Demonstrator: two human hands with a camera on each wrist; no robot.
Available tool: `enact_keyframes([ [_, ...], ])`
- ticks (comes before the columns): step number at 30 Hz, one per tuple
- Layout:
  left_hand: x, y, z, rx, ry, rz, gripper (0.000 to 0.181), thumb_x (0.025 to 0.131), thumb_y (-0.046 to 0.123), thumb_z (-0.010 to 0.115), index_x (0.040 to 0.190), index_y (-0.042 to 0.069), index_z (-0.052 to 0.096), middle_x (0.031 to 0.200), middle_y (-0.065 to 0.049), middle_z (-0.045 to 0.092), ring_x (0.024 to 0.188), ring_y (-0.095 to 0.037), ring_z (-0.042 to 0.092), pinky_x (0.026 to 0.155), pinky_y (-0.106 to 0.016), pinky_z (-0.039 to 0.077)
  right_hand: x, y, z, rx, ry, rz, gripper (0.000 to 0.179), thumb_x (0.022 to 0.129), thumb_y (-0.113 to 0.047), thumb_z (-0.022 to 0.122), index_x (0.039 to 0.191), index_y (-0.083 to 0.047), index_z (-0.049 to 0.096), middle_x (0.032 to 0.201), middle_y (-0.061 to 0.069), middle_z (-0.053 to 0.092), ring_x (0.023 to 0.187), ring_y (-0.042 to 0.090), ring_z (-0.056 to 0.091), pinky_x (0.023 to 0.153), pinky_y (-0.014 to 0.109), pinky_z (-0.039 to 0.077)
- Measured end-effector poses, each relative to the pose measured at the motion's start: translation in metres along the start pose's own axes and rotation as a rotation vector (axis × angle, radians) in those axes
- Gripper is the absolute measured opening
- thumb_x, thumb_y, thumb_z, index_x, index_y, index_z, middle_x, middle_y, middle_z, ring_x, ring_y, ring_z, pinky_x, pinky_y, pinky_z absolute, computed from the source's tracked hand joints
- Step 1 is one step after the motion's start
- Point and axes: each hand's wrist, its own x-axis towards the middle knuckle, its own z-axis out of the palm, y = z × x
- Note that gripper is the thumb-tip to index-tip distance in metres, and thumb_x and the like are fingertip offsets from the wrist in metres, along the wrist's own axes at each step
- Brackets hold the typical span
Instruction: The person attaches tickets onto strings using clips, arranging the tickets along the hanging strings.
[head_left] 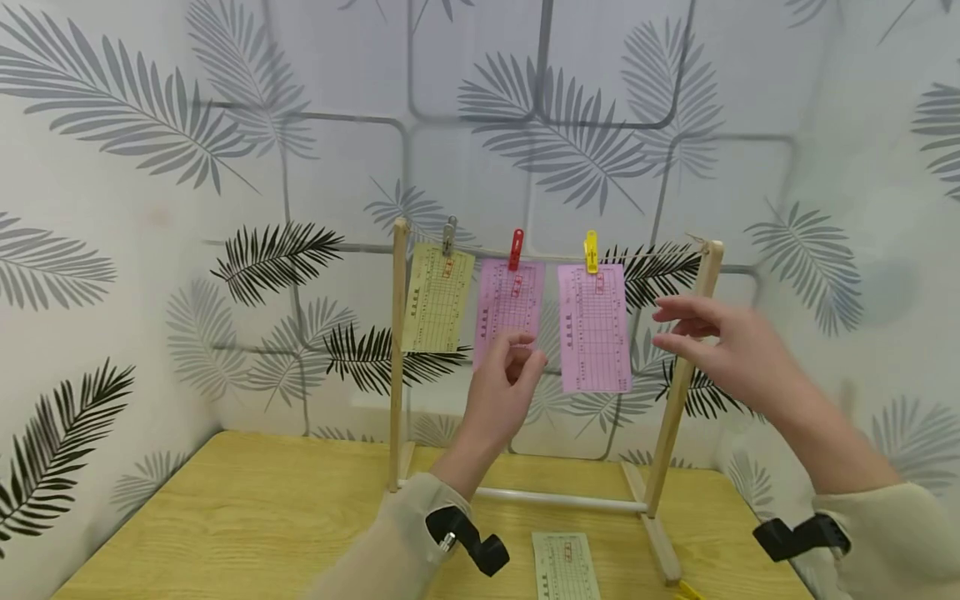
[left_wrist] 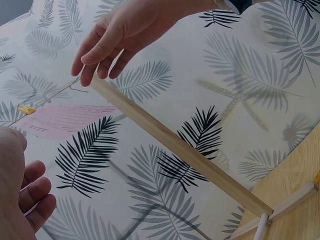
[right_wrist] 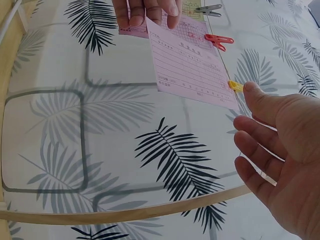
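My left hand (head_left: pixel 501 392) is in front of the lower part of a pink printed slip (head_left: pixel 512 292), its fingers loosely bent and holding nothing. To the right, my right hand (head_left: pixel 738 354) hovers by the rack's right post, with thumb and fingers apart and nothing between them. A red clothespin (head_left: pixel 517 250) fastens that pink slip to a string (head_left: pixel 555 255). A yellow clothespin (head_left: pixel 592 252) holds a second pink slip (head_left: pixel 595 333), which hangs between the hands. At the left, a grey clothespin (head_left: pixel 448 237) grips a yellow-green slip (head_left: pixel 437 300).
The string runs between a left wooden post (head_left: pixel 398 358) and a right wooden post (head_left: pixel 678 392), joined low down by a white bar (head_left: pixel 558 500). On the wooden table (head_left: pixel 247 517) lies a pale green slip (head_left: pixel 566 567). Part of a yellow object (head_left: pixel 688 591) shows near the rack's right foot.
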Motion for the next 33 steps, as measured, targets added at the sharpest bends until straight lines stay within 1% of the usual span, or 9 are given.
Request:
enact_keyframes([
  [3,-0.01,-0.005,-0.001,0.004,-0.002,-0.013,0.029,0.114,0.026,0.063,0.139,0.012,0.062,0.11,-0.004,0.074,0.089,-0.015,0.063,0.082,-0.031,0.052,-0.014,0.006,0.008,0.032,0.005,0.016,0.048,0.104,-0.024,0.081,0.148,-0.009,0.068,0.127,0.008,0.077,0.108,0.025,0.072,0.086,0.01,0.046],
  [5,-0.016,-0.009,-0.001,0.002,0.0,-0.018,0.029,0.114,0.026,0.064,0.139,0.012,0.062,0.111,-0.006,0.073,0.091,-0.015,0.063,0.083,-0.031,0.053,-0.023,0.011,0.012,0.048,0.003,0.046,0.051,0.104,-0.026,0.081,0.151,-0.01,0.066,0.132,0.007,0.076,0.11,0.02,0.071,0.086,0.009,0.046],
  [10,-0.032,-0.019,0.001,0.002,-0.019,-0.032,0.026,0.113,0.024,0.066,0.137,0.015,0.064,0.115,0.001,0.071,0.099,-0.014,0.066,0.09,-0.032,0.056,-0.046,0.02,0.024,0.058,-0.007,0.121,0.053,0.104,-0.029,0.081,0.152,-0.013,0.066,0.133,0.006,0.076,0.111,0.012,0.069,0.084,0.014,0.05],
  [16,-0.048,-0.029,0.002,0.026,-0.047,-0.006,0.026,0.113,0.024,0.067,0.136,0.013,0.065,0.117,-0.001,0.072,0.103,-0.016,0.068,0.095,-0.035,0.058,-0.071,0.034,0.038,0.074,-0.003,0.166,0.052,0.103,-0.028,0.083,0.151,-0.015,0.067,0.135,0.005,0.076,0.112,0.001,0.067,0.087,0.017,0.051],
  [19,-0.054,-0.035,0.002,0.041,-0.054,-0.009,0.027,0.113,0.025,0.066,0.136,0.012,0.065,0.117,-0.001,0.072,0.104,-0.016,0.067,0.095,-0.035,0.057,-0.083,0.04,0.045,0.076,-0.023,0.191,0.052,0.103,-0.029,0.083,0.151,-0.016,0.067,0.136,0.006,0.075,0.112,-0.004,0.064,0.084,0.02,0.054],
  [23,-0.064,-0.043,0.001,0.059,-0.075,-0.038,0.028,0.113,0.027,0.066,0.138,0.013,0.065,0.118,0.002,0.071,0.105,-0.015,0.068,0.095,-0.034,0.058,-0.1,0.049,0.055,0.107,-0.031,0.184,0.052,0.102,-0.023,0.083,0.15,-0.012,0.068,0.136,0.008,0.075,0.11,-0.003,0.065,0.083,0.018,0.056],
  [26,-0.071,-0.048,0.0,0.069,-0.088,-0.06,0.029,0.113,0.028,0.066,0.139,0.014,0.065,0.121,0.001,0.072,0.109,-0.016,0.069,0.099,-0.038,0.057,-0.112,0.055,0.064,0.122,-0.016,0.179,0.051,0.101,-0.019,0.084,0.148,-0.009,0.068,0.134,0.009,0.075,0.107,-0.003,0.065,0.083,0.015,0.054],
  [30,-0.08,-0.057,-0.001,0.099,-0.104,-0.091,0.033,0.114,0.034,0.065,0.142,0.016,0.064,0.132,0.0,0.072,0.118,-0.018,0.068,0.106,-0.047,0.054,-0.127,0.063,0.074,0.122,-0.027,0.217,0.053,0.101,-0.021,0.085,0.149,-0.009,0.068,0.134,0.008,0.075,0.108,-0.007,0.064,0.081,0.019,0.056],
  [33,-0.086,-0.063,-0.001,0.131,-0.125,-0.109,0.039,0.114,0.037,0.065,0.147,0.017,0.063,0.143,0.002,0.068,0.126,-0.019,0.066,0.108,-0.052,0.053,-0.136,0.069,0.08,0.116,-0.055,0.24,0.055,0.101,-0.023,0.085,0.15,-0.008,0.066,0.137,0.009,0.075,0.111,-0.005,0.064,0.083,0.022,0.057],
])
